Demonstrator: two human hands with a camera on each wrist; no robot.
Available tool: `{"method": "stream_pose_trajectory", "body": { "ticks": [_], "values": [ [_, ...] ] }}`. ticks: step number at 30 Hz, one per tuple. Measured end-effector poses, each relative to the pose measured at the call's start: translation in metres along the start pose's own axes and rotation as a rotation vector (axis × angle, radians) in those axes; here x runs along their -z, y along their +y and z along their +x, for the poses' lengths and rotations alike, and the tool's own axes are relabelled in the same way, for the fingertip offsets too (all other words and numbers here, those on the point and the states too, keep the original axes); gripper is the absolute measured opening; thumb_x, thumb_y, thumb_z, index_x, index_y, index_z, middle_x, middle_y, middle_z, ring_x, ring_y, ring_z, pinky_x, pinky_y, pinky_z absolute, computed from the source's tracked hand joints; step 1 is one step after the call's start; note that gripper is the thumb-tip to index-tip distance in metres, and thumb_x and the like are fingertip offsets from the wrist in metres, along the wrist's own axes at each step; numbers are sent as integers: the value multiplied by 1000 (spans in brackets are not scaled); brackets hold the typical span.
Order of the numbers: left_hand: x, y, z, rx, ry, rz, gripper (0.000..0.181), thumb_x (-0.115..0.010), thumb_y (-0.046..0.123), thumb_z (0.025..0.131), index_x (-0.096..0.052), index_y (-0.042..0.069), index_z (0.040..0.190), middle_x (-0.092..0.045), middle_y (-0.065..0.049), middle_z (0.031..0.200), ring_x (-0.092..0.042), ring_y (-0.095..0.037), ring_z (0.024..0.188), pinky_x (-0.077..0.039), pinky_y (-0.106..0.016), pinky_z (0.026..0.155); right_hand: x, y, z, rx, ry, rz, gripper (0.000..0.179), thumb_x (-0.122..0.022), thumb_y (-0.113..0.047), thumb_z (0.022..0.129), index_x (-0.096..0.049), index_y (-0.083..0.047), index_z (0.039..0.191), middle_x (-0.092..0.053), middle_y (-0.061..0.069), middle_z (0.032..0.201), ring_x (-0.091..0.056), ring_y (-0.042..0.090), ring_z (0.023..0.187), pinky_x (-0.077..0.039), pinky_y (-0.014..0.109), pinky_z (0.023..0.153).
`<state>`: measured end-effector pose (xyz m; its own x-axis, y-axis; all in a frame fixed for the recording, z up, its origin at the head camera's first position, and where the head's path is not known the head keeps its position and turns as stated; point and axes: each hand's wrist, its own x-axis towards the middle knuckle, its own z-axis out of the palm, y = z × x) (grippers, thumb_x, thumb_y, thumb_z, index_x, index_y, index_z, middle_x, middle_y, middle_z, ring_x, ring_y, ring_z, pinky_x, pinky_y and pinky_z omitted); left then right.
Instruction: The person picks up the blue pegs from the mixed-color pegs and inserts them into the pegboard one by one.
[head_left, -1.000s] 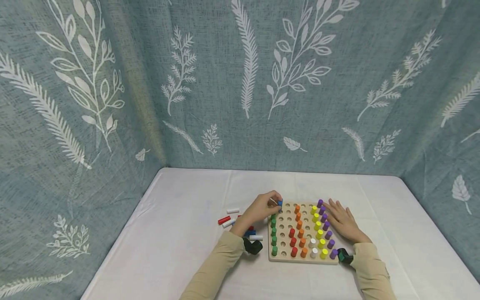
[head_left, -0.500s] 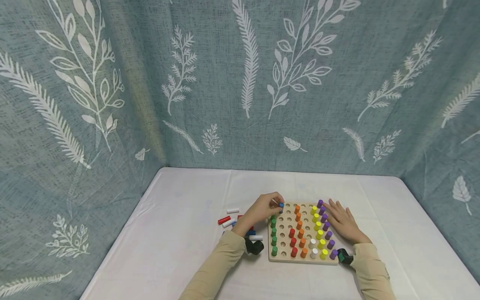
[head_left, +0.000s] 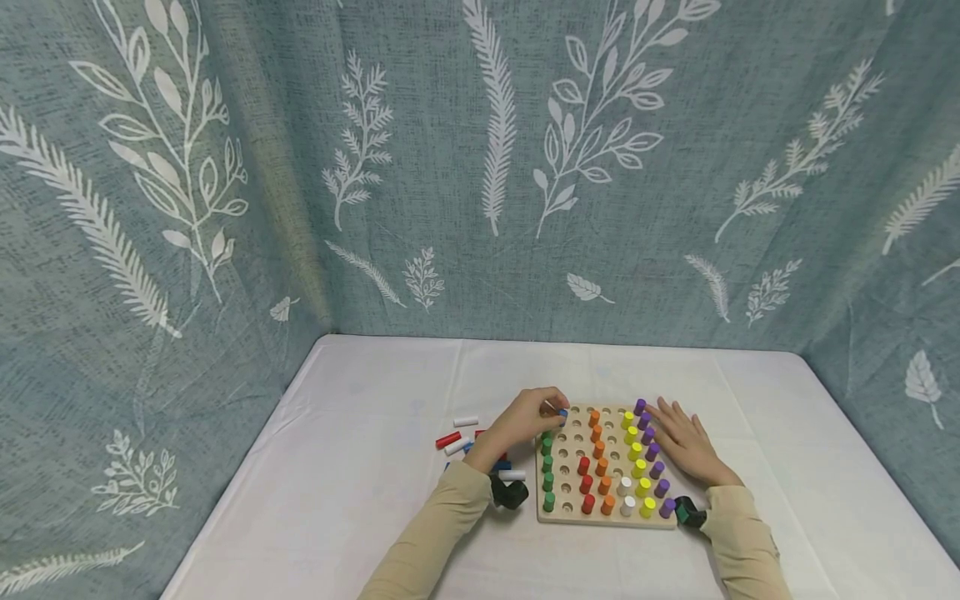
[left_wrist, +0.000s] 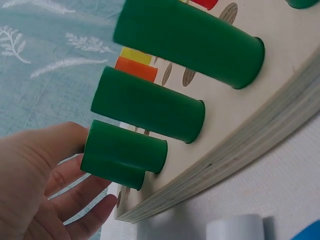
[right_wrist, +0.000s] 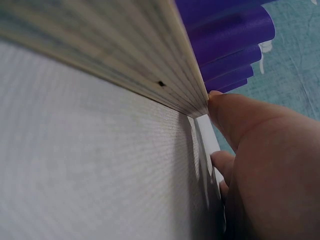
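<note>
A wooden peg board (head_left: 617, 523) lies on the table, with upright green, red, orange, white, yellow and purple pegs in rows. At its far left corner my left hand (head_left: 527, 415) pinches a blue peg (head_left: 563, 412), which stands over the second column of holes. In the left wrist view that hand (left_wrist: 47, 182) reaches behind the green pegs (left_wrist: 150, 117), which hide the blue one. My right hand (head_left: 686, 442) rests flat on the cloth, fingers spread, beside the purple pegs (head_left: 652, 452). The right wrist view shows its thumb (right_wrist: 250, 117) against the board's side.
Loose pegs lie left of the board, among them a red peg (head_left: 448, 440), a white peg (head_left: 466, 422) and another white one (head_left: 512, 476); the left forearm covers part of the pile. A patterned curtain (head_left: 480, 183) hangs behind the white-covered table (head_left: 375, 433).
My left hand has shifted slightly right and nearer with the blue peg, which now sits lower toward the board. The right hand has stayed in place.
</note>
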<state>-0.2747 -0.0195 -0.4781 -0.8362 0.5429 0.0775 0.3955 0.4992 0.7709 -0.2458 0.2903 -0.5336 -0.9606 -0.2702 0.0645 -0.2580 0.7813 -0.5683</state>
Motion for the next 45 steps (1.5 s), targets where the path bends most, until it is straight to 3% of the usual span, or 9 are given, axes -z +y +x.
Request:
{"method": "stream_pose_trajectory", "body": {
  "ticks": [13,23,30,35,45],
  "values": [
    [13,1,-4,-33,3,13,21,-62,16,90,-63,8,109,-65,-7,108,-61,-18,97,-49,-25,80,2,-1,0,-5,-8,11,52,-36,-36,99,-33,-8,143,-15,27,150,-7,47,137,5,60,107],
    [27,-5,-11,-37,28,73,21,-61,17,90,-63,7,109,-65,-5,106,-61,-20,99,-48,-38,88,3,-1,2,-4,-15,6,53,-36,-37,99,-32,-8,143,-14,27,150,-6,46,138,5,61,107],
    [35,-6,-20,-51,33,67,20,-60,14,90,-63,4,107,-65,-8,105,-61,-25,97,-48,-43,88,2,1,3,-8,-15,-3,53,-35,-37,99,-32,-8,143,-14,26,150,-6,46,138,6,60,108],
    [41,-7,-25,-33,11,137,21,-61,16,90,-64,7,108,-65,-6,105,-61,-22,96,-49,-37,85,2,2,4,-9,-13,-7,53,-34,-38,99,-32,-9,143,-14,26,150,-6,46,138,6,60,108],
    [53,-10,-37,-75,-65,230,21,-61,15,90,-64,5,108,-64,-6,103,-60,-19,91,-50,-34,78,3,0,2,0,-4,-2,52,-36,-37,99,-33,-8,143,-16,26,149,-7,47,137,4,61,107]
  ]
}}
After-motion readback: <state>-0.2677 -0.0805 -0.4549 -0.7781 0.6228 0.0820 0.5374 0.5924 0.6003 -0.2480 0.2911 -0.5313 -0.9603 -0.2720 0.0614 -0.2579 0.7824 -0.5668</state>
